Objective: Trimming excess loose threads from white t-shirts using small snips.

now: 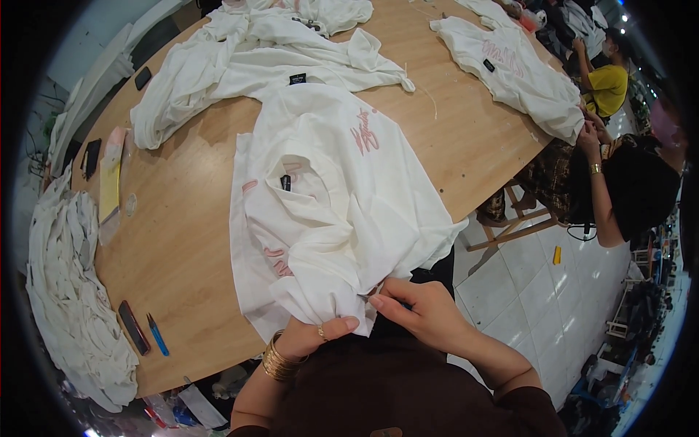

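A white shirt with pink lettering lies over the table edge in front of me, its collar opening and black neck label facing up. My left hand, with a ring and gold bracelets on it, pinches the shirt's near edge, thumb on top and fingers hidden under the cloth. Just right of it, my right hand is closed around small thread snips, mostly covered by the fingers. A bit of metal tip shows at the cloth beside the left thumb.
White garments lie heaped across the round wooden table, with a white pile at left. Phones, a blue pointed tool and a yellow strip lie there too. At right, a seated person handles another white shirt; someone in yellow sits beyond.
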Tool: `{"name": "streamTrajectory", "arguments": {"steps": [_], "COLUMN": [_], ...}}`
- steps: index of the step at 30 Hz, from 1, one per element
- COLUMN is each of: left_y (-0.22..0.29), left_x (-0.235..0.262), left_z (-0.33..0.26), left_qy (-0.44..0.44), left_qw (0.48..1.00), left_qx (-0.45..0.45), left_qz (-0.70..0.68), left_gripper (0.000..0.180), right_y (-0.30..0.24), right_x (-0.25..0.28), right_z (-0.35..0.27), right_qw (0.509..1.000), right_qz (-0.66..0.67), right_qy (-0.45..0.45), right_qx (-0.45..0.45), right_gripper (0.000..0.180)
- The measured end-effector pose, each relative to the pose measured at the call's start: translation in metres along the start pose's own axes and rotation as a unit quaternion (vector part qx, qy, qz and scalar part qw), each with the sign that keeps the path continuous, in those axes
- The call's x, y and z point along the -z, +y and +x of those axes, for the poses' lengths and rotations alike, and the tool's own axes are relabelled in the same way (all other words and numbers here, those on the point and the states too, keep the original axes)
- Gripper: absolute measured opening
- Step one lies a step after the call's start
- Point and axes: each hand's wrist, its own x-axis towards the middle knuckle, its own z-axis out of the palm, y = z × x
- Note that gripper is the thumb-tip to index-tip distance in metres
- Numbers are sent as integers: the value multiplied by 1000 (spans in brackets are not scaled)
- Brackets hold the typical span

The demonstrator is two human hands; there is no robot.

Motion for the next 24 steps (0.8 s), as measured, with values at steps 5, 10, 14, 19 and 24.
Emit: {"name": "streamTrajectory", "arguments": {"steps": [5, 10, 14, 19, 24], "left_y": [-4, -1, 3, -5, -8], "left_x": [2, 1, -1, 4, 5], "left_z": [4, 7, 6, 2, 1], "left_qy": [-1, -36, -29, 6, 9], "left_qw": [979, 965, 972, 975, 973], "left_qx": [19, 39, 49, 33, 41], "left_qz": [-203, -256, -230, -221, -229], "left_gripper": [67, 75, 75, 71, 71], "right_y": [2, 2, 5, 0, -1], "right_x": [3, 4, 0, 1, 1], "right_z": [-3, -3, -2, -1, 1], "right_qw": [1000, 999, 999, 998, 998], "right_qz": [14, 11, 24, 27, 18], "right_qy": [0, -33, -33, -39, -50], "right_qx": [2, -20, -19, -32, -35], "right_gripper": [27, 26, 27, 27, 27]}}
